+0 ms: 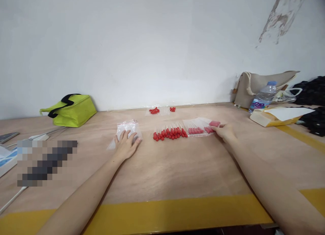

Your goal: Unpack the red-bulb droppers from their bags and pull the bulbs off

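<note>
My left hand (pixel 125 147) lies with fingers spread on a small pile of clear zip bags (pixel 135 127). To its right is a row of thin sticks with round red tips (pixel 170 133), tips toward me. Beside that row, clear bags holding red-tipped sticks (pixel 195 130) overlap one another. My right hand (pixel 225 132) pinches the right end of these, at a bag with red tips (pixel 214 124). Its fingertips are partly hidden, so how much it holds is unclear.
Near the wall lie two small groups of red pieces (pixel 154 110) on clear plastic. A lime-green bag (pixel 78 111) stands left. On the right are a beige bag (pixel 245 92), a water bottle (pixel 264 96) and an opened yellow packet (pixel 275 118). Yellow tape (pixel 162 214) lines the table edge.
</note>
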Tool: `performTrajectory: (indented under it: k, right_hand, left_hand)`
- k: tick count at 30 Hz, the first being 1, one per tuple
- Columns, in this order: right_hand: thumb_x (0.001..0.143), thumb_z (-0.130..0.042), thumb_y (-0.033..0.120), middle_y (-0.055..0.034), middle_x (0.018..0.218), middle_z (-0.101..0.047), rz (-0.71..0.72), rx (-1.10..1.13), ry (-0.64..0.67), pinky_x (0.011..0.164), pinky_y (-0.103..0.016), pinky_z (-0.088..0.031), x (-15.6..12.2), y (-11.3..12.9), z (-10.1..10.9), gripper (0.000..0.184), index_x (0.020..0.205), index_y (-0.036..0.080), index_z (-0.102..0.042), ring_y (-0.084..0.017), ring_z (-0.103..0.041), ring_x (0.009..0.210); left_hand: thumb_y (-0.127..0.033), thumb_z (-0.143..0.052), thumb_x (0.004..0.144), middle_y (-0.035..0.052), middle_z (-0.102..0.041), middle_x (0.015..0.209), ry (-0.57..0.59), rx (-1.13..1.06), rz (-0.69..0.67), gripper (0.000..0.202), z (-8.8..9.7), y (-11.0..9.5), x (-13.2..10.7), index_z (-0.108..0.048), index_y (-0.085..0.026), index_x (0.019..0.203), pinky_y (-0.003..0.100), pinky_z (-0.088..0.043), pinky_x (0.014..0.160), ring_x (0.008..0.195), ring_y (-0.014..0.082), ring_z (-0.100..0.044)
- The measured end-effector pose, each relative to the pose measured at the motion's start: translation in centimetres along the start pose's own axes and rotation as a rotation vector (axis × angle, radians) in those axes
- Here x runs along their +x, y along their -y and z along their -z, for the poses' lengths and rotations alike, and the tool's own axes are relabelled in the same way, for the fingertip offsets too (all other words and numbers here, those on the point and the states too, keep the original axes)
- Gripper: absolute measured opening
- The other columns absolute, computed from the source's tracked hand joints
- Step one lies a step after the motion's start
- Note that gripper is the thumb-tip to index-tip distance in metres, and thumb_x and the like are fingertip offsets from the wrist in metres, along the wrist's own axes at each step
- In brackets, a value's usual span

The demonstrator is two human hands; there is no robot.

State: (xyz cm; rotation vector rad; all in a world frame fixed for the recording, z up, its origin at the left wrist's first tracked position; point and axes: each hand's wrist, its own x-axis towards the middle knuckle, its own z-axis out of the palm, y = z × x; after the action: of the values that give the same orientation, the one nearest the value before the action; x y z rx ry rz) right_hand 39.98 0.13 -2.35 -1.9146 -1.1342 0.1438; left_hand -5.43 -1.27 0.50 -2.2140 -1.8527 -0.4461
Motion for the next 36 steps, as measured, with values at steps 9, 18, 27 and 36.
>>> performTrajectory:
  k: [9, 18, 27, 36]
  right_hand:
    - [0.082, -0.033, 0.043, -0.0036, 0.088, -0.06, -0.032, 0.551, -0.163, 0.066, -0.025, -0.047, -0.3, 3.7, 1.8, 0.026, 0.08, 0.021, -0.044, -0.014, -0.06, 0.084]
    - [0.073, -0.052, 0.041, -0.0001, 0.072, -0.055, 0.133, 1.054, 0.646, 0.063, -0.03, -0.047, -7.9, 10.8, 1.9, 0.025, 0.068, 0.021, -0.038, -0.015, -0.056, 0.069]
    - [0.071, -0.061, 0.044, 0.0049, 0.063, -0.051, 0.193, 0.81, 1.401, 0.052, -0.021, -0.04, -12.4, 13.3, -3.3, 0.029, 0.074, 0.019, -0.047, -0.009, -0.048, 0.054]
    - [0.082, -0.046, 0.021, 0.0008, 0.074, -0.062, 0.823, 0.434, 0.856, 0.062, -0.023, -0.041, -14.0, 15.2, -3.5, 0.018, 0.097, 0.02, -0.055, -0.011, -0.056, 0.066]
  left_hand:
    - [-0.047, -0.033, 0.086, 0.0122, -0.042, 0.13, -0.032, -0.063, -0.032, 0.043, 0.0, 0.0, 0.1, -0.053, -0.023, 0.116, 0.057, -0.016, 0.099, 0.126, 0.0314, -0.028]
    - [-0.049, -0.041, 0.083, 0.0079, -0.061, 0.1, 0.058, -0.887, -0.081, 0.042, 2.0, -3.6, -0.5, -0.057, -0.016, 0.103, 0.033, -0.046, 0.081, 0.088, 0.0188, -0.058]
    - [-0.051, -0.055, 0.076, 0.0085, -0.064, 0.09, 0.743, -1.512, 0.088, 0.046, 2.0, -7.6, -2.3, -0.058, -0.015, 0.103, 0.031, -0.048, 0.075, 0.078, 0.0158, -0.062]
    - [-0.03, -0.072, 0.065, 0.0034, -0.064, 0.088, 0.875, -1.51, -0.063, 0.039, 2.8, -7.8, -2.3, -0.06, -0.016, 0.1, 0.022, -0.044, 0.068, 0.077, 0.0119, -0.058]
